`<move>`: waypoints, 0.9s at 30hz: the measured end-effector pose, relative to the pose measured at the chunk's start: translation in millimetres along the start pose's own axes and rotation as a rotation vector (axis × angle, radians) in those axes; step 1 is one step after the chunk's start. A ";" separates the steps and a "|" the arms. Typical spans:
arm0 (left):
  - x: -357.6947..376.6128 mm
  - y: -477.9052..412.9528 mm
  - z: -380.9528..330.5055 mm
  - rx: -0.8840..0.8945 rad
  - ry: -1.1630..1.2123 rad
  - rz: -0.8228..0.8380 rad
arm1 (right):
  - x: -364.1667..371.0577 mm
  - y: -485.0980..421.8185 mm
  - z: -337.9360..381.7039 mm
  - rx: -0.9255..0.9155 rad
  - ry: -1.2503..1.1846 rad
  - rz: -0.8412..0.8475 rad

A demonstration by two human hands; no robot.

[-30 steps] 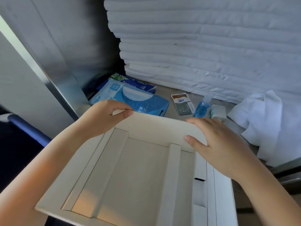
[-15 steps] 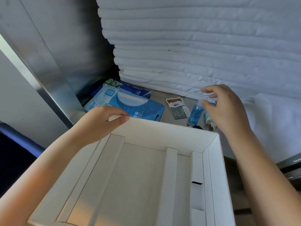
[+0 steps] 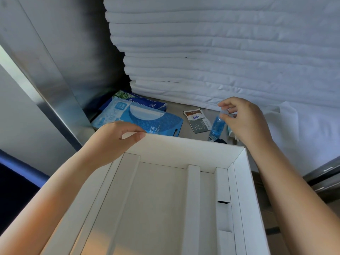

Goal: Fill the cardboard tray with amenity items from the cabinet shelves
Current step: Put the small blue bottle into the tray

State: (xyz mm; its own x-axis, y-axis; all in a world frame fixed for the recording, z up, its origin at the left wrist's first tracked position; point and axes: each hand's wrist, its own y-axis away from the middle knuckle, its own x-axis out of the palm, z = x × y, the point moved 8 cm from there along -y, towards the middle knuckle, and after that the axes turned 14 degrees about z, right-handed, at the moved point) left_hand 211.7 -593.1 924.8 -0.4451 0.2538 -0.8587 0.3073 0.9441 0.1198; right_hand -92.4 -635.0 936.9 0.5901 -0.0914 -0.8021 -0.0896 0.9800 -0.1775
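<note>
My left grip [image 3: 114,138] curls over the far left corner of the cardboard tray [image 3: 184,150], holding its wall. My right grip [image 3: 244,120] is just beyond the tray's far right corner, thumb and forefinger pinching the cap of the blue bottle [image 3: 217,126] on the shelf [image 3: 176,109].

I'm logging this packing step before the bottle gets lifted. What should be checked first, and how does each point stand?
1. Right hand pinches the blue bottle at its cap: ok.
2. Grip firm enough to lift: cannot tell.
3. Left hand holds the cardboard tray by its far wall: ok.
4. Tray compartments free to take the bottle: ok.
5. Way from bottle over the tray wall unobstructed: ok, as far as visible.
</note>
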 end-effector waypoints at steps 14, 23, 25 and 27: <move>0.8 0.4 2.6 -0.005 0.014 -0.015 | -65.8 57.5 74.7 -0.250 -0.165 -0.100; 1.5 2.4 3.5 -0.008 0.023 -0.018 | -24.3 100.6 92.0 -0.199 -0.118 0.359; 2.0 1.6 4.6 -0.019 0.023 -0.011 | -9.9 107.4 87.3 -0.155 -0.035 0.447; 2.8 0.8 6.5 -0.024 0.032 -0.003 | 1.6 112.0 83.0 -0.127 0.003 0.511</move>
State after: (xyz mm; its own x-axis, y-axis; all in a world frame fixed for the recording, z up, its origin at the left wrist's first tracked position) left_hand 216.2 -593.0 919.2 -0.4730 0.2568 -0.8428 0.2858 0.9496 0.1289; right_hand -34.9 -510.8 963.0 0.4433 0.3918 -0.8062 -0.4623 0.8705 0.1689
